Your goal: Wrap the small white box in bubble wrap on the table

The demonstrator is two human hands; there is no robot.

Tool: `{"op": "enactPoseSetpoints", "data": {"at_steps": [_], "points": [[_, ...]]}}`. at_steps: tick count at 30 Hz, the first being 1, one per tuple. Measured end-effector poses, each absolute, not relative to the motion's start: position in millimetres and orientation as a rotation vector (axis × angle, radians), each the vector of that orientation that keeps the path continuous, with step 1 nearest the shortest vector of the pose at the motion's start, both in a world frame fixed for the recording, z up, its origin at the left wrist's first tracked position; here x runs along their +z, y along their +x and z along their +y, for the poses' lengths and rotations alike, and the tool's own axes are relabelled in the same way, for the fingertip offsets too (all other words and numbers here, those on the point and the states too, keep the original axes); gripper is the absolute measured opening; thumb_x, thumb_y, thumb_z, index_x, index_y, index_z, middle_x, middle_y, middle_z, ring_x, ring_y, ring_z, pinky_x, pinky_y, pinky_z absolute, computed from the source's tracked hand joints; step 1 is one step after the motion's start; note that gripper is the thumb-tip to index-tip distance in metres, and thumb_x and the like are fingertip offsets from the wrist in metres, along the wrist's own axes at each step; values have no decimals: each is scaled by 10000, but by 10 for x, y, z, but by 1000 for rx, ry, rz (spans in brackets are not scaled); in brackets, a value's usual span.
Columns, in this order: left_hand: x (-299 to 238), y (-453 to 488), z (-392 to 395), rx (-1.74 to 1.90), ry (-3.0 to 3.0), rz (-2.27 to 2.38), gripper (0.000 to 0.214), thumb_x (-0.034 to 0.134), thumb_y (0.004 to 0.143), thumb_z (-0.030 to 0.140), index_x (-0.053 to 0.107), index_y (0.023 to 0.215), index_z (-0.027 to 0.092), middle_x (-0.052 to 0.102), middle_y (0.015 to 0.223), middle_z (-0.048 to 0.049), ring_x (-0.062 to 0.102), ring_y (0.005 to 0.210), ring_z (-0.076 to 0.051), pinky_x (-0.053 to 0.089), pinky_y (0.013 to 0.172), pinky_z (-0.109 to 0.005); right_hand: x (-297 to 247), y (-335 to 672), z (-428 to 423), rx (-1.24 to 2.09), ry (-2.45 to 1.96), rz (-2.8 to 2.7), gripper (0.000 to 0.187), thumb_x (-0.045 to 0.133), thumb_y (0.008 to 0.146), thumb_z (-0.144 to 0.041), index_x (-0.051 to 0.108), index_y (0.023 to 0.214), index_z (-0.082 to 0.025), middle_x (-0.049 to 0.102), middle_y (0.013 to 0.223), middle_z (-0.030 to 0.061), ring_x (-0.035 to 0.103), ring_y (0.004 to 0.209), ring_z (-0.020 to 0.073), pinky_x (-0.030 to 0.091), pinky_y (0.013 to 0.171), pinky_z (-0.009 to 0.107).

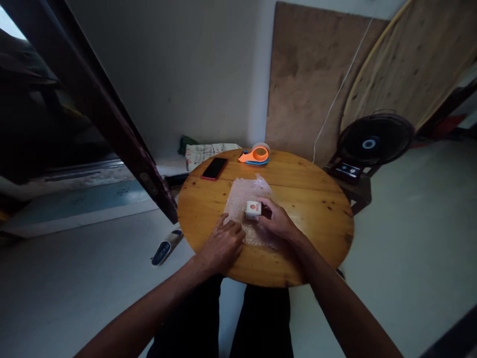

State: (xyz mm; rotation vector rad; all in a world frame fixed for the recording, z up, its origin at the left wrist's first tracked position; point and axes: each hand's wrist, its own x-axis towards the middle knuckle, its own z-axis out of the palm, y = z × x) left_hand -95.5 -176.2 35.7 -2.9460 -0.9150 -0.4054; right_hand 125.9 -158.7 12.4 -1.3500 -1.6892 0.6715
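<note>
A sheet of bubble wrap (244,196) lies in the middle of a round wooden table (316,209). On the sheet stands a small white box with a red mark (253,209). My right hand (278,221) grips the box from its right side with curled fingers. My left hand (222,246) rests on the near left edge of the bubble wrap, fingers bent and pressed down on the sheet.
An orange and blue tape dispenser (255,155) and a dark phone with a red edge (214,168) lie at the table's far side. A black fan (374,139) stands on the right, a dark slanted beam (122,134) on the left, a slipper (166,247) on the floor.
</note>
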Motion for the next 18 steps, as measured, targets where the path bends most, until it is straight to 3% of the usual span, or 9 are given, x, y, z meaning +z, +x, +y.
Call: {"op": "enactPoseSetpoints", "data": {"at_steps": [5,12,15,18], "points": [[451,-979,-1703,-606,-2970,-1024,122,478,842,138,564,766,178,622,788,-24,587,819,-169,341,1054,-418,118,1267,-1592,708,-1354,-1679,500,627,737,-200,536,1228,-206,646,1139,74,615,1004,218,482,905,381],[707,-966,-1577,-928,-2982,-1043,115,475,834,135,578,814,183,659,775,-17,608,780,-165,402,978,-404,286,1295,-1644,881,-1278,-1488,390,582,834,-388,570,1184,-217,616,1222,81,582,1126,227,444,982,397],[705,-959,-1645,-882,-3048,-972,155,537,788,165,588,934,183,665,902,-43,601,921,-197,395,1002,-415,323,1306,-1656,933,-1264,-1430,355,557,849,-415,585,1142,-217,616,1224,80,574,1143,226,430,1002,399],[609,-1005,-1736,-698,-3093,-870,395,606,723,185,566,1115,198,609,1170,-83,501,1176,-261,276,1113,-487,300,1297,-1656,962,-1239,-1441,394,609,813,-382,561,1166,-215,605,1228,80,579,1134,219,440,994,384]]}}
